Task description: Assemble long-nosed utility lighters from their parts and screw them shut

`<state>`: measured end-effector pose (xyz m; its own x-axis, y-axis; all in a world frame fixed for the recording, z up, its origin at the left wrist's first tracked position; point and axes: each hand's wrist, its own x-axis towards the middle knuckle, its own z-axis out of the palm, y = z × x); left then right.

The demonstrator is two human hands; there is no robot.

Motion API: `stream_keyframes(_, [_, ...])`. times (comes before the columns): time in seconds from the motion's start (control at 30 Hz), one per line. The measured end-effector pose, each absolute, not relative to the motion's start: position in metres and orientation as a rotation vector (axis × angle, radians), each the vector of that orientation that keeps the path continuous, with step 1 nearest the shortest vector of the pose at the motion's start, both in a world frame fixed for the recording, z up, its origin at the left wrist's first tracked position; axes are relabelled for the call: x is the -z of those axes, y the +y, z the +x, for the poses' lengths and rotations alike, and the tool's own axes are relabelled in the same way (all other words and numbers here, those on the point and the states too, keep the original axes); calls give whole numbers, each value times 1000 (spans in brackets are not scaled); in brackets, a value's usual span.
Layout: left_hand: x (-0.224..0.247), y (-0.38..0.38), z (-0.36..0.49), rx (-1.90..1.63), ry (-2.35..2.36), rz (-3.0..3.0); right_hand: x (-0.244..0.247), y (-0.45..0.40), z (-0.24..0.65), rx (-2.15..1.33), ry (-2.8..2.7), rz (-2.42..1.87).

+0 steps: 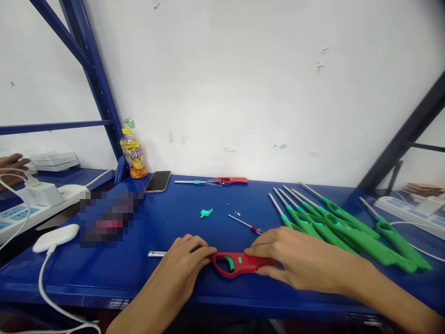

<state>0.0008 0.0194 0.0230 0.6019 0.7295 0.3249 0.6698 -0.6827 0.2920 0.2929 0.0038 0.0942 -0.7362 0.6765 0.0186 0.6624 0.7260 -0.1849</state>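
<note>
A red long-necked lighter (243,263) with a green trigger lies along the table's front edge, its metal tube pointing left. My left hand (184,264) is closed around its front end, where the tube meets the body. Around the rear of the handle, my right hand (288,255) holds the same lighter, thumb below and fingers above. Just behind the right hand rests a screwdriver (243,222) with a red and clear handle. A loose green trigger piece (206,213) lies farther back, with a few tiny white bits beside the screwdriver tip.
Several green lighters (333,227) lie to the right. At the back is another red lighter (233,180) with exposed wires. A phone (158,181), a drink bottle (134,155), a white cabled device (56,237) and a power strip (14,213) are left. Another person's hand (12,169) shows far left.
</note>
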Motion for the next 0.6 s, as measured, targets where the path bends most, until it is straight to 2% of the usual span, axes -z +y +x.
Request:
stream_keyframes(0.27, [-17, 20, 2, -684, 1138, 2640, -96, 3, 291, -371, -2894, -1209])
stream_keyframes(0.6, [-18, 25, 4, -740, 1053, 2730, -68, -20, 291, -211, -2741, -1308])
